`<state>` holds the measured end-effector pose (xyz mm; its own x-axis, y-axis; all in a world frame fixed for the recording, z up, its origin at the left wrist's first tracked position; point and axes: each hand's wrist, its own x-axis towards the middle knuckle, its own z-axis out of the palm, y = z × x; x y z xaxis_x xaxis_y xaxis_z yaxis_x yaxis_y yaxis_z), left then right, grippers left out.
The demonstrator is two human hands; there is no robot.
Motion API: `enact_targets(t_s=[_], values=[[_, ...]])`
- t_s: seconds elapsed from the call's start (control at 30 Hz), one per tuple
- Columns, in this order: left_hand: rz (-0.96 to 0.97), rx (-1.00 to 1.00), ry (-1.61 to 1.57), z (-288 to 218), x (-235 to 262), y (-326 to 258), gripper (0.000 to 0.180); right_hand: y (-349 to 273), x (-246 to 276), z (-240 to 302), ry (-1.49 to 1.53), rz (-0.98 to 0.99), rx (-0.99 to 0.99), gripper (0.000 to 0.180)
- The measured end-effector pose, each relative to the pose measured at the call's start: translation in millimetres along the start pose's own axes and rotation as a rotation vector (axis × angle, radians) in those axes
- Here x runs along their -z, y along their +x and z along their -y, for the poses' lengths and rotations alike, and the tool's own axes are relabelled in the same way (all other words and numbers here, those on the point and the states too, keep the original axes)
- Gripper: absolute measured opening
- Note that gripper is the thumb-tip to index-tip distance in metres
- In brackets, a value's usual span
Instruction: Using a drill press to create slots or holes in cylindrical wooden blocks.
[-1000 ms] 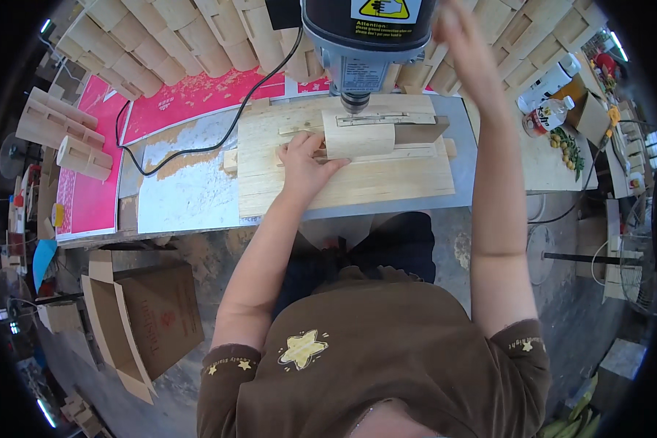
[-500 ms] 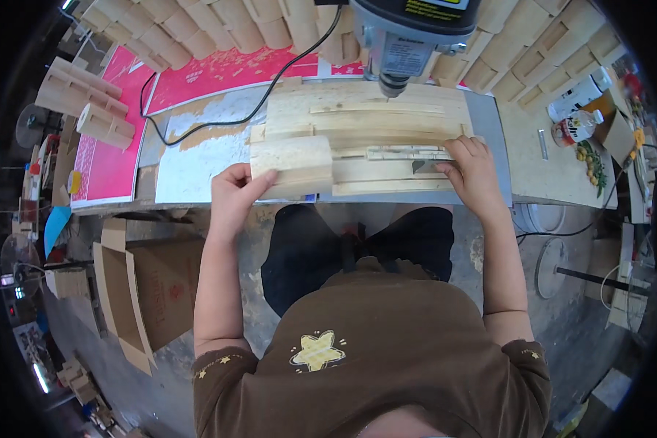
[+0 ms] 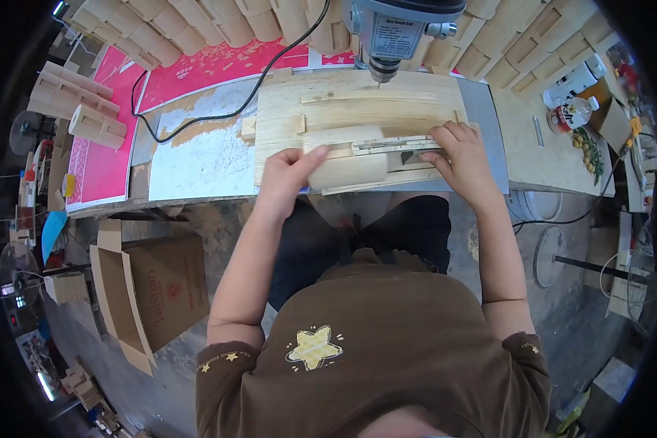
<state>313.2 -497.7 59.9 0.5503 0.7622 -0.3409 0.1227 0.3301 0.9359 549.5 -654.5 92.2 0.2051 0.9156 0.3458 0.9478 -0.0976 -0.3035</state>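
My left hand (image 3: pixel 288 175) grips the left end of a pale rounded wooden block (image 3: pixel 350 164), thumb on top and fingers behind. The block lies on a wooden jig board (image 3: pixel 285 109) with raised strips. My right hand (image 3: pixel 456 157) pinches the right end of a narrow pale strip with dark marks (image 3: pixel 394 144), which reaches over the block's upper side. Beside its thumb is a small dark metal plate (image 3: pixel 410 156), partly hidden. Beyond the board hangs a bench drill (image 3: pixel 390 36), its chuck (image 3: pixel 383 69) pointing down above the board's far edge.
Many pale wooden cylinders with cut slots (image 3: pixel 212 22) stand along the back. More cylinders (image 3: pixel 98 125) are at the left. A black cable (image 3: pixel 259 87) crosses the bench. At right are a plastic bottle (image 3: pixel 573 114) and a metal strip (image 3: pixel 538 131). An open cardboard box (image 3: pixel 164 292) sits below left.
My left hand has slid the wooden block rightward along the board, so it now overlaps the marked strip. My right hand has stayed nearly in place. The view has shifted slightly.
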Motion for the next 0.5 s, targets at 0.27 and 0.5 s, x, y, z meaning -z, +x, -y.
enact_targets(t_s=[0.27,0.5], values=[[-0.095,-0.593,0.172,40,-25,-8,0.046,-4,-12,-1,-0.015,-0.145,0.039,0.034],[-0.2,-0.862,0.772,43,-35,21,0.062,19,-22,-20,-0.084,-0.153,0.02,0.036]])
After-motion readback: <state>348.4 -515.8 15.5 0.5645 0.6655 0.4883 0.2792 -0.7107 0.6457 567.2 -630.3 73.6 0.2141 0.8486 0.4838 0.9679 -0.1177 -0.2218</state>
